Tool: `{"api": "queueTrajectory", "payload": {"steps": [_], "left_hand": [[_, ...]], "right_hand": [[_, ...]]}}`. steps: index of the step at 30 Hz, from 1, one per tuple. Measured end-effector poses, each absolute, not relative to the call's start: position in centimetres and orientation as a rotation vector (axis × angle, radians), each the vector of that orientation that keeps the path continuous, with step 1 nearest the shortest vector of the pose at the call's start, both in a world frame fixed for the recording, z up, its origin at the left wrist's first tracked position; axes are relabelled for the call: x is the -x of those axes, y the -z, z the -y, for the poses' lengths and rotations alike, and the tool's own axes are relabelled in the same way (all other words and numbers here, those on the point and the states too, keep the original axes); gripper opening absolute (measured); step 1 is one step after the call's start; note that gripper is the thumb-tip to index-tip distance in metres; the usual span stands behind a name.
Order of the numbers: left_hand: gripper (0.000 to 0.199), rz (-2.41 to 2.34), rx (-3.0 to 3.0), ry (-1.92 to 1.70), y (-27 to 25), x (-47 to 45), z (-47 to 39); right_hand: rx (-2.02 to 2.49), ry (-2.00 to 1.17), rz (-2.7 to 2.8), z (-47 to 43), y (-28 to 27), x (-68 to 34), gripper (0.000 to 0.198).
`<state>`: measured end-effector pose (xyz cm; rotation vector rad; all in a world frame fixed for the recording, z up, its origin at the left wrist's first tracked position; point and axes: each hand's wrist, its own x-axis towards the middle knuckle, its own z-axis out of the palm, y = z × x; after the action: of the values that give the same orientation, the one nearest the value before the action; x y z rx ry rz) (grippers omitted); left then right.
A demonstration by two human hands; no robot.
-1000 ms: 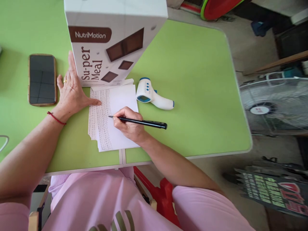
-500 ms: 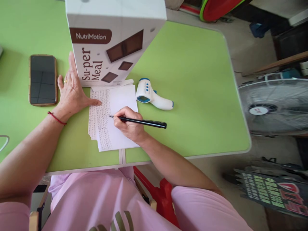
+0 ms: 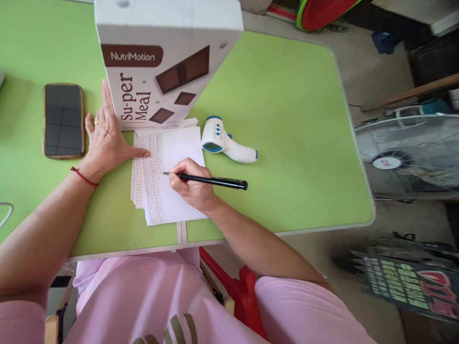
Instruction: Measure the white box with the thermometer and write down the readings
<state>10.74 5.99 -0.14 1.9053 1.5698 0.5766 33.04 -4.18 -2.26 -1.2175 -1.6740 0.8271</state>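
My right hand grips a black pen with its tip at the sheet. Beneath it lies a small stack of white paper, the left part covered in rows of handwriting and the right part blank. My left hand is spread open on the table, thumb resting on the paper's written edge and fingers beside the box. A tall white "NutriMotion Su-per Meal" box stands at the far end of the paper. To the right of the paper lies a white and blue infrared thermometer.
A phone in a brown case lies left of my left hand on the green table. Beyond the table's right edge stands a fan. A red plastic seat shows under the near edge.
Hands, pen and paper hold nearly the same places. The view has shifted very slightly.
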Motion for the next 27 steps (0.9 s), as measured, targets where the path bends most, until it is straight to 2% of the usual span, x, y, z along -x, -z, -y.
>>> {"api": "queueTrajectory", "payload": {"steps": [5,11,27], "left_hand": [[0.155,-1.586,-1.919,-0.594,0.38,-10.66,-6.08],[0.158,-1.581,-1.914,-0.599,0.64,-10.50,-6.17],[0.150,-1.582,-1.955,-0.620,0.76,-10.39,-6.18]], "right_hand": [[1.242,-0.832,1.673,4.14,2.38,-33.08,0.019],[1.251,-0.798,1.693,4.17,2.49,-33.06,0.017],[1.252,-0.697,1.695,3.88,2.33,-33.43,0.015]]}}
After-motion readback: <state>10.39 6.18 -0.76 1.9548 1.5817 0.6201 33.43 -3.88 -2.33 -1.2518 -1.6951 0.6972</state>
